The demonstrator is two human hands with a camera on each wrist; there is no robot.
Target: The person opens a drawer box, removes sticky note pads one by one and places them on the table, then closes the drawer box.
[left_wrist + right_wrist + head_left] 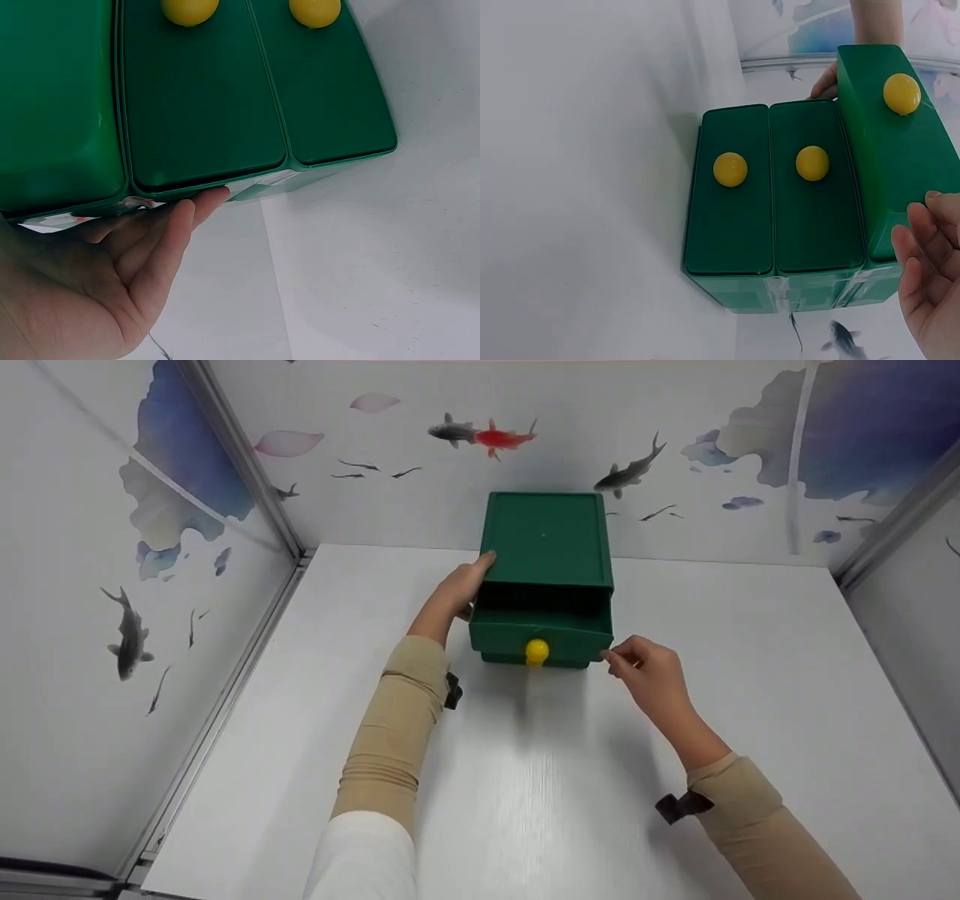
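A green plastic drawer cabinet [547, 536] stands against the back wall, with three drawers visible in the right wrist view. Its top drawer [499, 636] is pulled out, and the part of its inside that shows is dark. A yellow round knob [537, 651] sits on that drawer's front. The lower drawers [739, 217] are closed, each with a yellow knob. My left hand [466, 585] rests along the cabinet's left side, fingers extended and thumb at the top edge. My right hand [651, 667] touches the pulled-out drawer's front right corner with loosely bent fingers, away from the knob.
The cabinet stands on a white table [510, 810]. A back wall [420, 510] with painted fish rises close behind it. Side panels [60, 660] with metal edge frames bound the table at left and right.
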